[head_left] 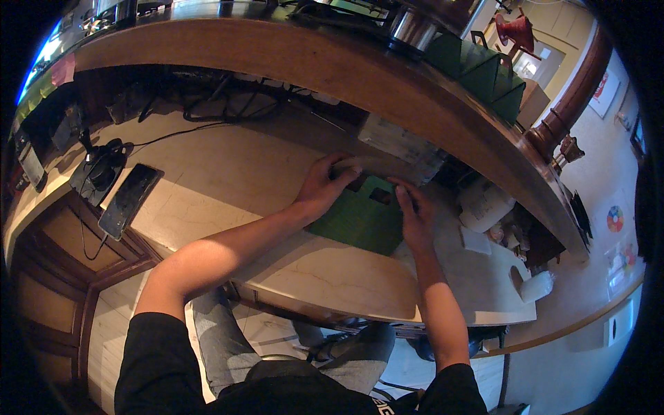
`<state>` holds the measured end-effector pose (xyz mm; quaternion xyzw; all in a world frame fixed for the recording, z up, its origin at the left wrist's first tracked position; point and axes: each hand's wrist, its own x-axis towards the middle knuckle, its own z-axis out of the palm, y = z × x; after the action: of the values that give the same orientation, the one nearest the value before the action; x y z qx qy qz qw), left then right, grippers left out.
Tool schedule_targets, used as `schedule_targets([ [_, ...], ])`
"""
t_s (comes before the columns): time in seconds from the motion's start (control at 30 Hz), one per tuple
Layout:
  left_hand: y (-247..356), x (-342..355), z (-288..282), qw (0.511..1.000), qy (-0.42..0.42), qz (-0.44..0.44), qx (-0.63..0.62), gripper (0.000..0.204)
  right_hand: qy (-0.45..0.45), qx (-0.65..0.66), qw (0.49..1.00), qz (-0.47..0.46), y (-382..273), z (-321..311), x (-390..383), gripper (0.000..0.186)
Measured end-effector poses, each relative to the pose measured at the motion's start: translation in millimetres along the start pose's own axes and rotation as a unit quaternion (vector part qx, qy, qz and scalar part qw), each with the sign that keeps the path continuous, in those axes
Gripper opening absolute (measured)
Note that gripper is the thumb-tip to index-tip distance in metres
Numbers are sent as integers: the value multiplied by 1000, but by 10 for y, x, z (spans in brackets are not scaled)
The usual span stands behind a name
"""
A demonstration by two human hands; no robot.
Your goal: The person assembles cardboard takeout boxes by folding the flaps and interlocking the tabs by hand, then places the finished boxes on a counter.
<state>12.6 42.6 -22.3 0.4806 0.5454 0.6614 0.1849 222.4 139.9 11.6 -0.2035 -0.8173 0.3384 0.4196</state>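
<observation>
A green cardboard carrier with a cut-out slot near its upper edge lies before me on the pale worktop. It looks like the green boxes on the ledge above. My left hand is closed on its upper left corner, thumb and fingers pressed together over a dark gap. My right hand grips its upper right edge, with the thumb on the near side and the index finger reaching along the top. The fingers partly hide both upper corners.
A wooden ledge curves over the worktop, bearing green boxes. At left lie a smartphone and a black corded device. A white container and a white roll stand at right. Cables tangle at the back.
</observation>
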Motion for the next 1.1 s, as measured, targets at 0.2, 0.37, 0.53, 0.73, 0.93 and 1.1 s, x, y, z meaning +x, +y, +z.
schedule_targets([
  [0.2,251,-63,101,999,16,-35,-12,71,84,2,996,17,169,43,-39,26],
  [0.37,268,-65,98,998,20,-59,-10,67,85,-12,996,5,105,107,-38,28],
  [0.53,304,-106,121,997,-2,-60,-58,62,165,-53,981,-92,172,134,-69,49],
  [0.73,305,-131,108,996,-23,-57,-60,61,205,-131,965,-95,214,65,43,68],
  [0.93,339,-101,-36,989,-77,-121,29,60,65,155,972,162,-43,12,-106,62],
  [1.1,217,20,-237,979,-136,112,100,42,-14,109,993,47,188,-56,-85,44],
])
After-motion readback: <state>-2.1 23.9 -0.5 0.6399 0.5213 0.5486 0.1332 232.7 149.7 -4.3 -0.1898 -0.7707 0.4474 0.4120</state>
